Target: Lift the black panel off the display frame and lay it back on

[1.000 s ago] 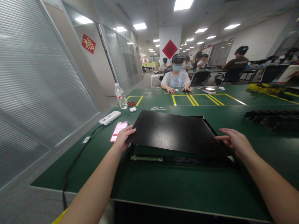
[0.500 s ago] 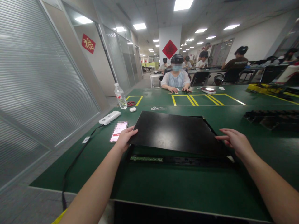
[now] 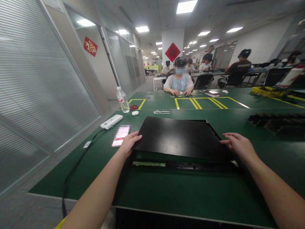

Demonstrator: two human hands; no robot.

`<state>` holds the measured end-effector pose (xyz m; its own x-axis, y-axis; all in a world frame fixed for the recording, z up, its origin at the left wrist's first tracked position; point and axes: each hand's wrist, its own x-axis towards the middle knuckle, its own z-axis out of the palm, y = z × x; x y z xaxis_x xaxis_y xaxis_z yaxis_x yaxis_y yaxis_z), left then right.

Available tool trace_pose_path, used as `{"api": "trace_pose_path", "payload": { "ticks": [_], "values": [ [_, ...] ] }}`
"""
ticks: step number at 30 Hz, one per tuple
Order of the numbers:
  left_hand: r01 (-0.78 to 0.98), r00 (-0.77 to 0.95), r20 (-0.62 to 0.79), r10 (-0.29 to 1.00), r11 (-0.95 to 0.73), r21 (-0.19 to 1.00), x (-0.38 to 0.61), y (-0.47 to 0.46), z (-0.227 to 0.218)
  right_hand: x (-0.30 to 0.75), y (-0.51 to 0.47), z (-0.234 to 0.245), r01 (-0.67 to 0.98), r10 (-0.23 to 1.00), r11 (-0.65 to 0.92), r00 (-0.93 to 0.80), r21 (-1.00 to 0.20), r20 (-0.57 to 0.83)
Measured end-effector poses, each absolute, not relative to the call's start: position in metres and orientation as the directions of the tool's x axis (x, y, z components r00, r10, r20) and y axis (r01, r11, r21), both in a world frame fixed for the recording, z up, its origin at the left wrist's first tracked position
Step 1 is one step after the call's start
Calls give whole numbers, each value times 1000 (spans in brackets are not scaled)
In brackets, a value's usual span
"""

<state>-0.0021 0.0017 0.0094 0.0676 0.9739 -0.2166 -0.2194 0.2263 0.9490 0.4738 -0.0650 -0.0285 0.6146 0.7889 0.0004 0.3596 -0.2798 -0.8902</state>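
Observation:
My left hand point(image 3: 129, 142) is closed on the left edge of a flat black screen panel point(image 3: 176, 138), thumb on top and fingers hidden beneath. The panel lies tilted and askew, its near left corner raised over a thin black frame point(image 3: 202, 165). A green circuit strip point(image 3: 149, 164) shows along the frame's near side. My right hand point(image 3: 238, 146) is beside the right edge, fingers stretched out and apart, fingertips at the panel and frame border. Whether they press on the panel or only on the frame is hard to make out.
On the green table point(image 3: 190, 194), a phone point(image 3: 121, 135), white power bank point(image 3: 111, 121), white case point(image 3: 135, 113), scissors point(image 3: 133, 107) and water bottle point(image 3: 123, 100) stand left. Dark parts point(image 3: 276, 122) lie right. A cable point(image 3: 78, 165) runs off the left edge. A person point(image 3: 179, 81) sits opposite.
The panel's left side has come down a little with my left hand, closer to the frame. My right hand has barely moved along the right edge.

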Motion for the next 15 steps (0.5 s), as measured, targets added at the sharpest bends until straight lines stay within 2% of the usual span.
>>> {"api": "trace_pose_path", "payload": {
  "ticks": [5, 15],
  "values": [
    [-206, 78, -216, 973, 228, 952, -2, 1, 8, 485, -61, -41, 429, 817, -220, 571, -876, 74],
    [-207, 98, -204, 974, 221, 953, -4, 2, 7, 491, -58, -45, 505, 824, -229, 555, -832, 110]
  ]
}}
